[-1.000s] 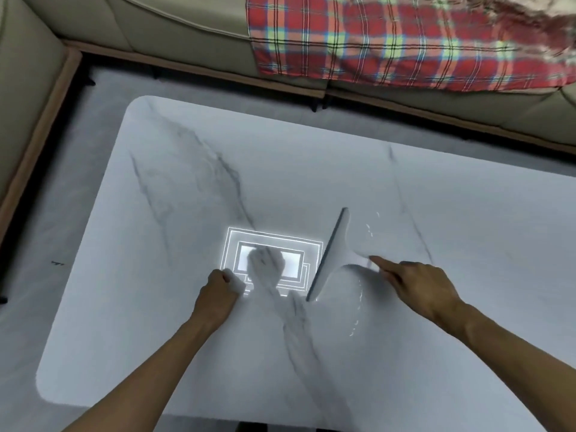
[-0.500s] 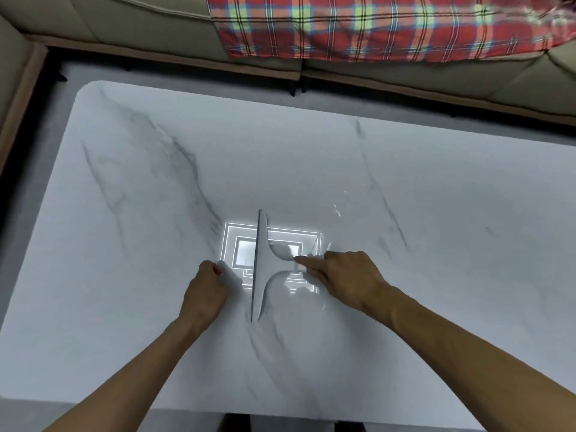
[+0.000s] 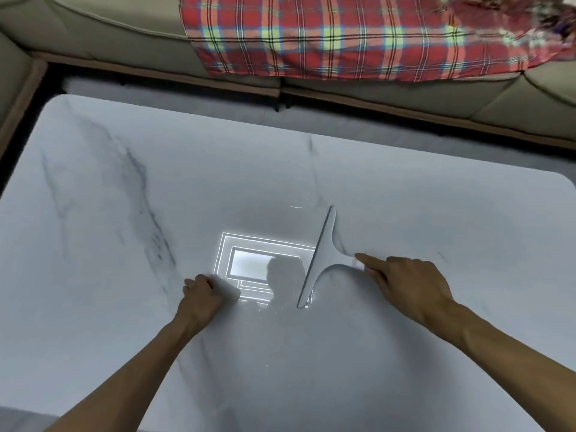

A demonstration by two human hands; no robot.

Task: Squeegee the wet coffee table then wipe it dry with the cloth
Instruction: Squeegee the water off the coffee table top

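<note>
The squeegee (image 3: pixel 321 258) is standing blade-down near the middle of the wet surface (image 3: pixel 124 275). It is looking light and stiff, with a flexible blade (likely to skid on water), so the handle (image 3: pixel 344 262) is the place to grip. The right hand (image 3: pixel 408 285) is gripping that handle, forefinger extended along it. The left hand (image 3: pixel 201 296) is clutching the pale cloth (image 3: pixel 229 289) against the surface.

dim, cool grey-blue light overall. an overhead light mirrors as a bright nested-rectangle glare (image 3: pixel 249 260) on the glossy bench (image 3: pixel 124 307), partly blotted by a soft head shadow (image 3: pixel 285 275). a broad, diffuse shadow darkens the bench's near middle. tiny wet glints sparkle by the near end of the squeegee (image 3: pixel 322 260). wide-angle bending curves the bench edges and sofa (image 3: pixel 93 32); the plaid blanket (image 3: pixel 343 35) at the top looks soft with colour fringing.
</note>
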